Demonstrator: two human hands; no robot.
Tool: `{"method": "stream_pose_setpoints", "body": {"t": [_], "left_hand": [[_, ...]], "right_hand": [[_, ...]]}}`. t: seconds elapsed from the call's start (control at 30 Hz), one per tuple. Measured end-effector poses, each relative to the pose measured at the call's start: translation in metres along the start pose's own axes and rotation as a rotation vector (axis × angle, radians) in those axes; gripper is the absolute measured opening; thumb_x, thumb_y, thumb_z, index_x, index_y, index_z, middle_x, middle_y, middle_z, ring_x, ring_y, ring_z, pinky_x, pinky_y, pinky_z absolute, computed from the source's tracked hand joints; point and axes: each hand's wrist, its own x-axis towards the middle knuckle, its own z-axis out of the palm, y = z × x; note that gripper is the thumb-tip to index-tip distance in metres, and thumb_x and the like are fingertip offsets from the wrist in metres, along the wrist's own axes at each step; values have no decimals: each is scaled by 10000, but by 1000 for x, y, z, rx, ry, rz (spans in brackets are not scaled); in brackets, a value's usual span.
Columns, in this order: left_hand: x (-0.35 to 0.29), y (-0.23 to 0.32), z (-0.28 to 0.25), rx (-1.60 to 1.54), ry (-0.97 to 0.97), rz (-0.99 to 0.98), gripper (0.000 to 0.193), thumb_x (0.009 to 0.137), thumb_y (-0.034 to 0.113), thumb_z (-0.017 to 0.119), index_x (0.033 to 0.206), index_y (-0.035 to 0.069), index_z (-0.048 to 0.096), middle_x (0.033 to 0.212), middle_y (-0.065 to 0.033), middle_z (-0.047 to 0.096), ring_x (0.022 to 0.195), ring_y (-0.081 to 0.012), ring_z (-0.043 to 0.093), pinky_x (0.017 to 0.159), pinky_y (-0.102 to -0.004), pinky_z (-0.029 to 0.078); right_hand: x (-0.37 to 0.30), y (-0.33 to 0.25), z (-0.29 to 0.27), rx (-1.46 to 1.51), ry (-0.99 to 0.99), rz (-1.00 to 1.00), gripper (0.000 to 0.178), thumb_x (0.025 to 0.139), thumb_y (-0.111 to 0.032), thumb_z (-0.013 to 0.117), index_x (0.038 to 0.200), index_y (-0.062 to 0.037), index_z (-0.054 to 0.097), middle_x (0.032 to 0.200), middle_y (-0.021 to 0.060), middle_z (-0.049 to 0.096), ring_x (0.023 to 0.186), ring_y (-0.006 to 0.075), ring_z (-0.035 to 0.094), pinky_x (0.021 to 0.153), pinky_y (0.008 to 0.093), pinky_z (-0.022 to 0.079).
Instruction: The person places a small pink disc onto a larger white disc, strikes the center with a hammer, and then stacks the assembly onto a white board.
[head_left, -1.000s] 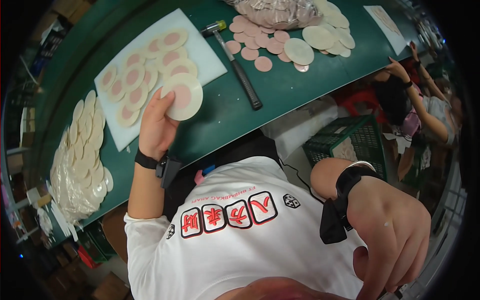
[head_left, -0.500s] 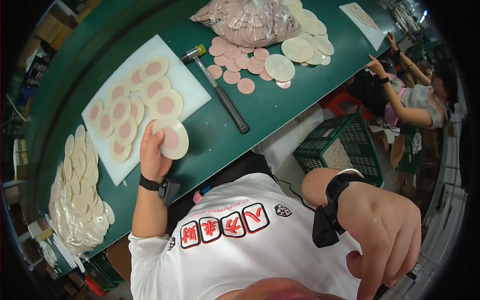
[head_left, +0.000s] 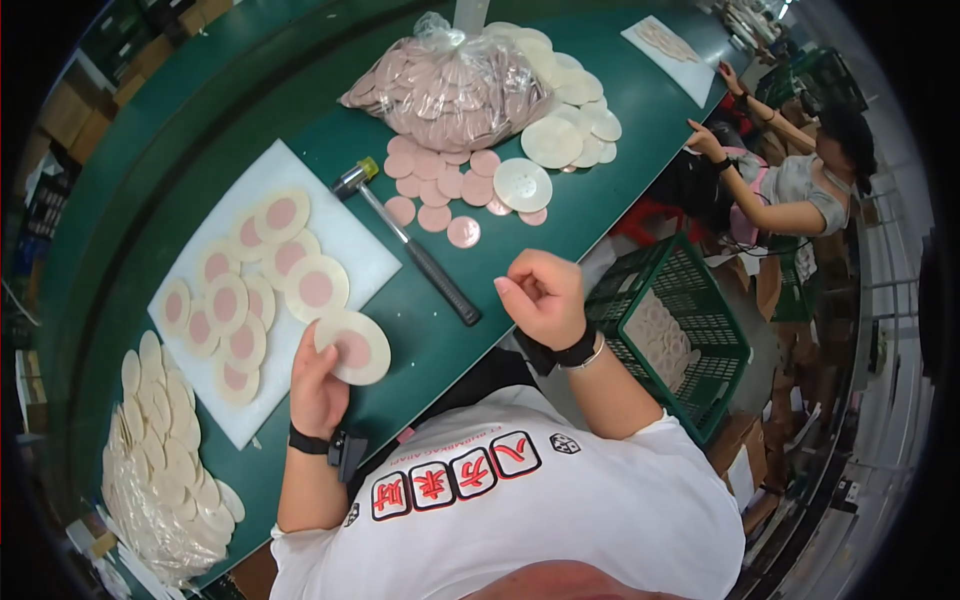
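1 cream disc with a pink centre, gripped near its left edge by the left hand, thumb on the upper face, fingers mostly hidden beneath. Held by the near right edge of a white board, in view partly over the board and partly over the green table. Overlapping in view the nearest of the layered discs; cannot tell about actual contact. Right hand curled into a loose fist near the front edge of the table, well apart from the held disc; cannot tell of anything inside the curl. Black straps around both wrists, plus a thin bracelet on the right.

On the board, several layered discs, each cream with a pink centre, some overlapping. Between board and right hand, a hammer lying slantwise, yellow-tipped head just beside the board, black handle toward the front edge. Beyond the hammer, loose pink discs, then a clear bag of pink discs. To the right of these, overlapping cream discs. Left of the board, more cream discs, spilling from a clear plastic bag.

Below the table on the right, a green crate with pale discs inside. Farther right, a co-worker, both hands near the table's edge, close to a 2nd white board.
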Motion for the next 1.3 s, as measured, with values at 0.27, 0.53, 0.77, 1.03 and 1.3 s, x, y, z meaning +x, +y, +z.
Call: {"method": "stream_pose_setpoints", "body": {"t": [0.27,0.53,0.77,1.03,1.3], "left_hand": [[-5,5,-1,-49,-37,-94,598,948,195,620,1478,19,406,1380,-96,565,1264,-240,555,1104,-398,418],[1,8,-6,-309,-64,-191,533,997,220,552,1493,76,417,1415,-60,560,1297,-230,548,1077,-413,445],[4,5,-8,-451,-25,-241,518,997,188,551,1480,58,415,1424,-74,549,1324,-237,527,1113,-415,425],[2,7,-17,-459,-73,-251,495,1019,193,520,1487,66,415,1431,-72,551,1333,-241,525,1122,-429,421],[4,5,-14,-428,-99,-236,451,1038,229,498,1459,74,455,1417,-72,577,1306,-251,554,1078,-445,455]], "right_hand": [[-12,33,24,-46,-9,263,180,851,-53,743,758,-18,593,640,30,527,526,60,488,482,231,364],[-11,38,32,-234,-59,126,205,832,-126,743,721,-70,579,631,47,593,507,205,580,471,334,430],[-8,34,32,-304,-73,133,224,824,-159,747,709,-84,570,634,42,601,529,226,595,481,361,442],[-10,27,40,-357,-65,115,225,825,-163,741,708,-90,563,637,45,601,545,244,599,488,376,448],[-9,29,37,-381,-48,67,252,822,-173,741,694,-86,542,633,58,589,557,288,594,504,409,460]]}}
